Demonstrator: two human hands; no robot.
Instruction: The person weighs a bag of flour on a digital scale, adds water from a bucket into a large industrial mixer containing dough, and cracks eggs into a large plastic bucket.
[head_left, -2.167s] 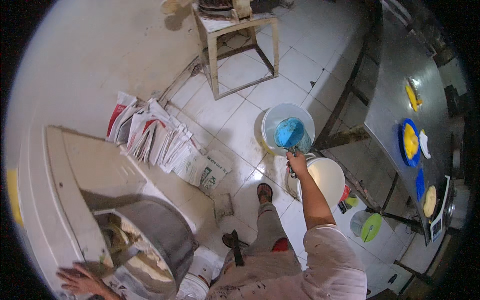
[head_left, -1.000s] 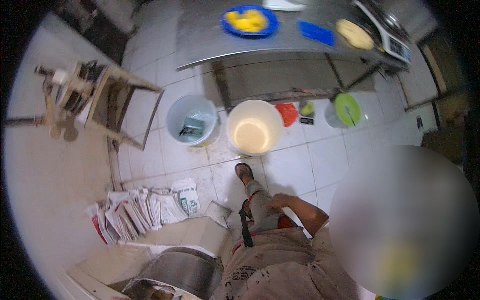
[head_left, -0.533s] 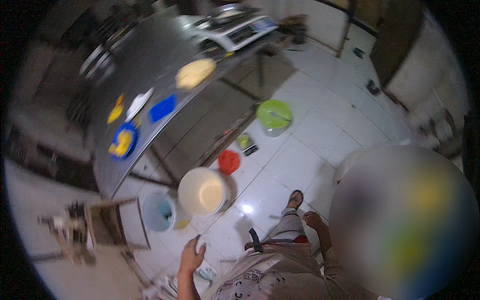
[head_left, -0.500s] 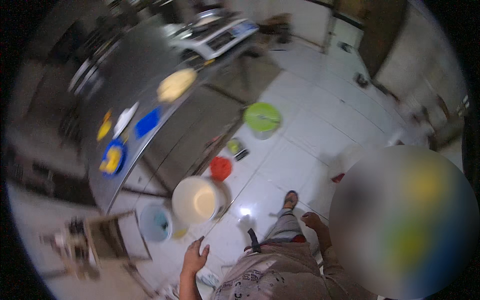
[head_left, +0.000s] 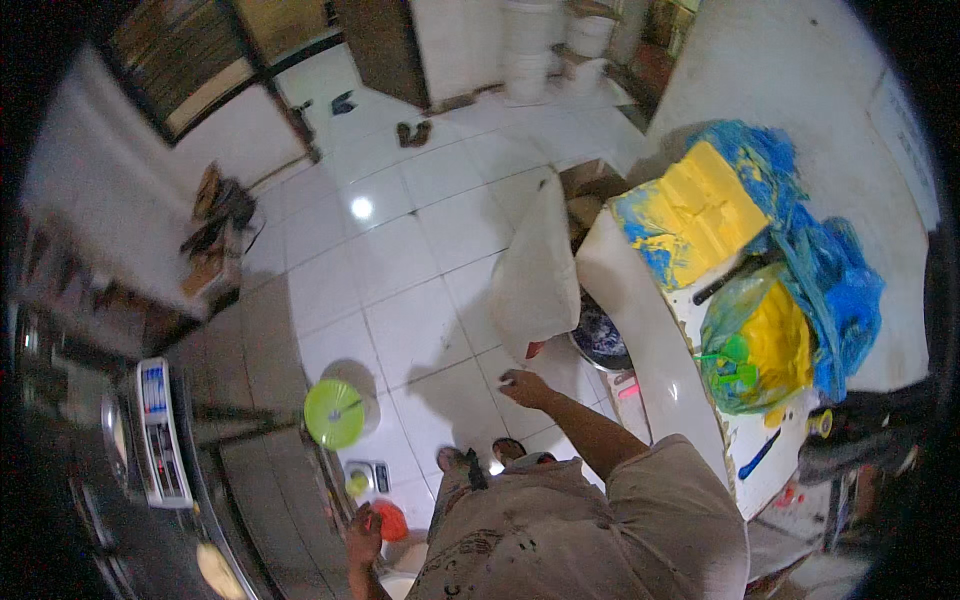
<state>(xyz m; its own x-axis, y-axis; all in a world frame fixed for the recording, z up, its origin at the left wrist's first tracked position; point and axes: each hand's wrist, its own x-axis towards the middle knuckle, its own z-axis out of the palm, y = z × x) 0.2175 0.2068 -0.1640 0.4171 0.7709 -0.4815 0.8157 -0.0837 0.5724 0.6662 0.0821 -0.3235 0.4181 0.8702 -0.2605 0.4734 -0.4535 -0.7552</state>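
My left hand point(head_left: 363, 537) hangs low on the left with its fingers loosely apart, holding nothing visible. Just right of it, a red round object point(head_left: 394, 521) stands on the floor. My right hand point(head_left: 526, 389) reaches forward over the tiles, fingers loosely bent, with nothing visible in it. Nearest to it is a large whitish sack point(head_left: 537, 270). Right of that, a white counter point(head_left: 640, 330) carries a yellow fat-like block point(head_left: 712, 215) on blue plastic point(head_left: 835, 290). A clear bag of soft yellow stuff point(head_left: 780, 335) holds green scoops point(head_left: 738, 372).
A black-handled tool point(head_left: 725, 281) and a blue spatula-like tool point(head_left: 760, 455) lie on the counter. Leftward stand a bucket with a green top point(head_left: 334, 413), a small scale point(head_left: 378, 476) and a metal table with a white scale point(head_left: 163, 430). White buckets point(head_left: 527, 50) are stacked far back.
My view has swung to the right, from the metal table toward the counter with the yellow block. My right arm is now stretched farther forward. Both hands still show nothing held.
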